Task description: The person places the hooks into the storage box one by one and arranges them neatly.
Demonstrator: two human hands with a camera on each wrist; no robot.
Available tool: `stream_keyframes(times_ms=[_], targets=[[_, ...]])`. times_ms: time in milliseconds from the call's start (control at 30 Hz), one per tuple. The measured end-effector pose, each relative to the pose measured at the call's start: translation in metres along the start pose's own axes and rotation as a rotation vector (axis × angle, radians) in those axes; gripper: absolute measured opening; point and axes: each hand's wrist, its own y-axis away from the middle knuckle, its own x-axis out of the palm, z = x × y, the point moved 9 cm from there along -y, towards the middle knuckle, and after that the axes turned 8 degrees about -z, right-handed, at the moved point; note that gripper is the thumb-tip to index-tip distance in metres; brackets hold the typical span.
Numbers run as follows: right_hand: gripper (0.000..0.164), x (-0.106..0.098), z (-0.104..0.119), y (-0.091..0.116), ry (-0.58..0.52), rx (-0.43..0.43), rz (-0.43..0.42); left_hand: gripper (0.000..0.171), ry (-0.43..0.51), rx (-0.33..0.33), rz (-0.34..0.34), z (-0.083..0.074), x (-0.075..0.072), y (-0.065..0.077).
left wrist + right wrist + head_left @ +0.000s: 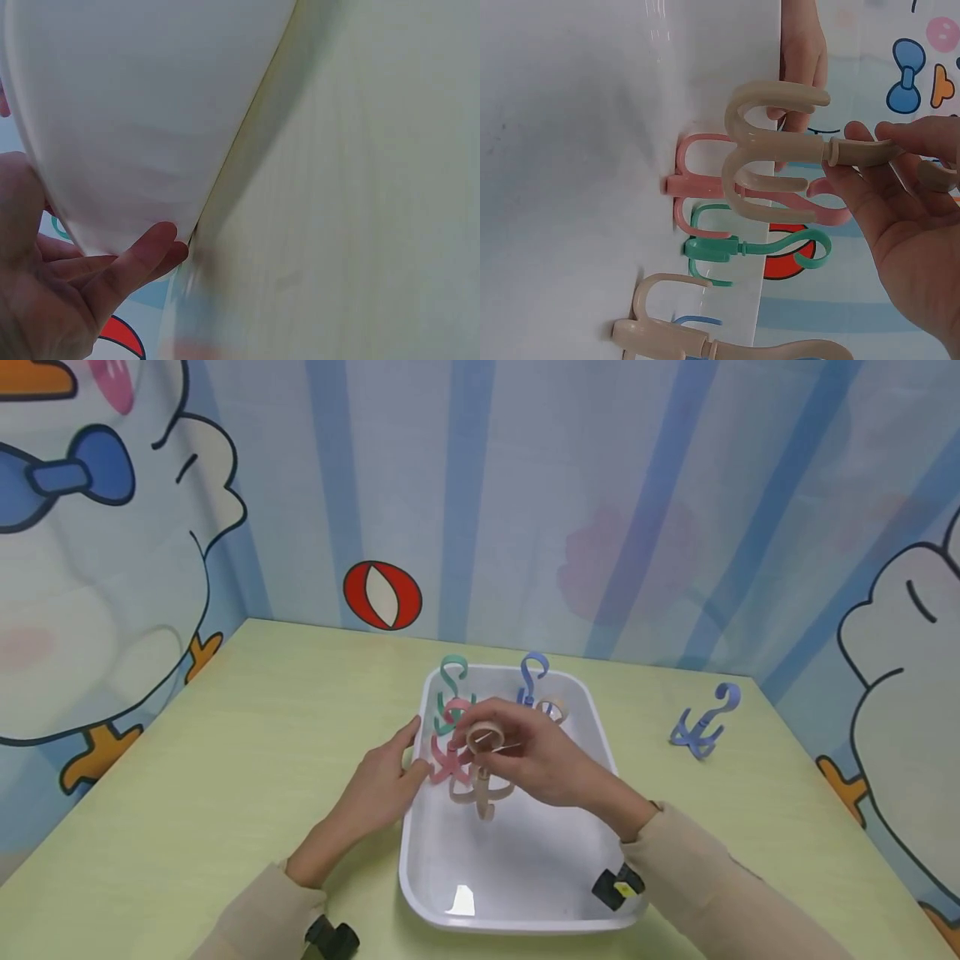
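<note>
My right hand (543, 758) pinches the curved neck of a beige multi-prong hook (483, 795) above the white tray (517, 872). Its prongs point down in the head view, and the right wrist view shows the thumb and fingers at its stem. At the tray's left rim, my left hand (378, 785) grips the edge, fingers (139, 259) along the outer wall. Just behind the held hook stand a pink hook (697, 186) and a green hook (712, 249) inside the tray. A second beige hook (660, 337) partly covers a blue hook (531, 672) at the back right.
Another blue hook (701, 727) stands on the pale yellow table (300, 710), right of the tray. Behind the table hangs a striped cloth (517, 510) with cartoon figures. Black wrist cameras sit on both sleeves, the right one (618, 887) over the tray's front corner.
</note>
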Motion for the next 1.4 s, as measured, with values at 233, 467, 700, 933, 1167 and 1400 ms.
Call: stream_keyframes(times_ms=[233,467,700,933,1167,1400], targets=[[0.034,0.007,-0.004,-0.001,0.021,0.004,0.018,0.068,-0.021,0.036,-0.003,-0.001,0.001,0.0],[0.032,0.019,-0.009,-0.004,-0.025,0.027,0.074,0.064,-0.05,0.046,-0.007,-0.003,-0.002,-0.001],[0.035,0.026,-0.016,-0.005,-0.045,0.076,0.103,0.062,-0.038,0.053,-0.011,-0.003,-0.002,-0.001],[0.034,0.033,-0.023,-0.006,-0.031,0.141,0.114,0.063,-0.048,0.057,-0.01,-0.005,-0.004,-0.001],[0.033,0.038,-0.03,-0.007,-0.041,0.16,0.107,0.063,-0.055,0.053,-0.01,-0.004,-0.004,-0.001],[0.034,0.043,-0.034,-0.007,-0.014,0.177,0.108,0.062,-0.049,0.042,-0.017,-0.004,-0.006,0.001]])
